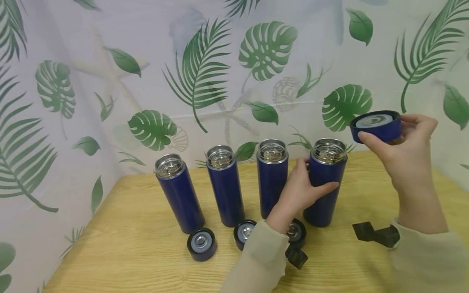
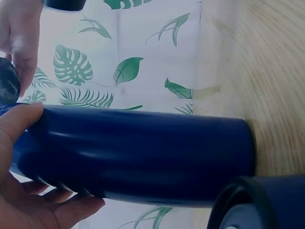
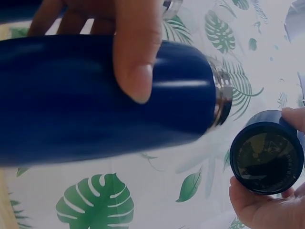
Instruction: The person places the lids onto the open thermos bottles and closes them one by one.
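My left hand (image 1: 301, 188) grips the body of the rightmost blue bottle (image 1: 324, 209), thumb across its front and fingers on its left side. The bottle stands on the table, its steel mouth (image 1: 329, 152) uncovered. To the right and higher up, my right hand (image 1: 410, 140) holds a blue lid (image 1: 393, 131) between thumb and fingers, its grey inner side facing up. In the right wrist view the lid's dark top (image 3: 267, 157) shows apart from the bottle neck (image 3: 223, 98). The left wrist view shows the gripped bottle's side (image 2: 143, 152) close up.
Three more uncovered blue bottles stand in a row to the left, among them the leftmost (image 1: 181, 201). Upturned lids lie before them: one at left (image 1: 202, 244), one in the middle (image 1: 243, 232), one (image 1: 297, 234) partly behind my left forearm. A leaf-print cloth (image 1: 198, 81) hangs behind the wooden table (image 1: 139, 244).
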### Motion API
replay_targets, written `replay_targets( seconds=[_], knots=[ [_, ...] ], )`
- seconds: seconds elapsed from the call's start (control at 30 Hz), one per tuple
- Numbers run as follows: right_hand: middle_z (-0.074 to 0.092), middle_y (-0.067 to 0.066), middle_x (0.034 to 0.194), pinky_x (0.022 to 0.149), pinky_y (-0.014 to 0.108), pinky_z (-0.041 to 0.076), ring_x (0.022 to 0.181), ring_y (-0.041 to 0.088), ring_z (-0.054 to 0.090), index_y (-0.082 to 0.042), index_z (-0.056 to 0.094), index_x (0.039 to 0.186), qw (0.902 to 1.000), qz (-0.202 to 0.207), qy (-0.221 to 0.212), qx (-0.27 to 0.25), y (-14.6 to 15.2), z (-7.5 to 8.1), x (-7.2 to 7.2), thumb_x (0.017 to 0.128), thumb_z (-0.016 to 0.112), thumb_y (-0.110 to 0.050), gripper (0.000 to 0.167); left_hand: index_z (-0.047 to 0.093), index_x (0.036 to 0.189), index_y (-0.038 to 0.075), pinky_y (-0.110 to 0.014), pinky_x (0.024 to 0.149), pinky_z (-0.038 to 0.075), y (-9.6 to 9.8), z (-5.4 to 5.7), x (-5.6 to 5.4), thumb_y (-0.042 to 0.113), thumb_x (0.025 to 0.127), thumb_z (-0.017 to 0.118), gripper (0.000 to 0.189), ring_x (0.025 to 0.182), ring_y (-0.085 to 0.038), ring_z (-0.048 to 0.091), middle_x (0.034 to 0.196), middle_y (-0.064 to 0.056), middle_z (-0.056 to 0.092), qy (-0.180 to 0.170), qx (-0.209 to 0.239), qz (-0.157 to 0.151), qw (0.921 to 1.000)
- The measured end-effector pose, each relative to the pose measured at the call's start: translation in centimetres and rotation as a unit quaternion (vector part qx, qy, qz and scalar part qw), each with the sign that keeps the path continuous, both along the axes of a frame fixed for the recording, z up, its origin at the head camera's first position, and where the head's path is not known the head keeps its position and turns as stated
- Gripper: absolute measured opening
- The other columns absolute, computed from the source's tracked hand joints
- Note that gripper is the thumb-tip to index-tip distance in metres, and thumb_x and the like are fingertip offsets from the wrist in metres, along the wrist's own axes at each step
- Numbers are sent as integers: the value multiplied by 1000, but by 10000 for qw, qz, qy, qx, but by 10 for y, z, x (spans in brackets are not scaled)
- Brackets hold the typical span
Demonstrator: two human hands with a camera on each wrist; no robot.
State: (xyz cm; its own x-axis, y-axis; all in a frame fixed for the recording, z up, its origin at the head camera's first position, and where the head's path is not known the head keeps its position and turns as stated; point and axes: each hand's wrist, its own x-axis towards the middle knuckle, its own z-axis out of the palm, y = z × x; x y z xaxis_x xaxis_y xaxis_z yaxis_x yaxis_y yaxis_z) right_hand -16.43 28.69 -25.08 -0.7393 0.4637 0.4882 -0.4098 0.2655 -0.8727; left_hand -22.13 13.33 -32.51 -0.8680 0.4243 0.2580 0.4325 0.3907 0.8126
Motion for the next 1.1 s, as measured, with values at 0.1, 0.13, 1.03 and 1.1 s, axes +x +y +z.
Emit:
replay_targets(
  seconds=[0.1, 0.13, 1.03, 1.1],
  knots=[
    [36, -1, 105, 66, 7, 40, 89, 9, 46, -17, 23, 115, 9993, 59, 140, -331, -1, 0, 0, 73, 69, -1, 64, 32, 130, 15, -28, 84, 42, -2, 0, 5, 42, 73, 70, 73, 105, -9, 49, 121, 2, 46, -23, -105, -191, 9998],
    [36, -1, 105, 67, 7, 40, 89, 9, 46, -17, 23, 116, 9995, 9, 110, -292, -1, 0, 1, 74, 69, -1, 64, 33, 130, 15, -28, 83, 43, -2, 1, 7, 42, 72, 70, 73, 105, -9, 49, 121, 3, 46, -37, -126, -250, 9996],
    [40, 5, 114, 68, 6, 38, 88, 5, 46, -19, 28, 135, 9835, 109, -471, 1742, 2, 2, 17, 81, 64, -7, 66, 39, 128, 21, -25, 77, 45, -13, 11, 22, 47, 66, 73, 75, 104, -7, 50, 119, 9, 48, -29, -675, -621, 9958],
    [37, 9, 117, 69, 6, 37, 90, 6, 44, -20, 24, 133, 9832, 68, -635, 1708, 1, 1, 18, 81, 64, -10, 67, 39, 128, 21, -25, 78, 44, -15, 10, 22, 46, 66, 73, 75, 105, -7, 49, 119, 9, 48, -50, -662, -674, 9955]
  ],
)
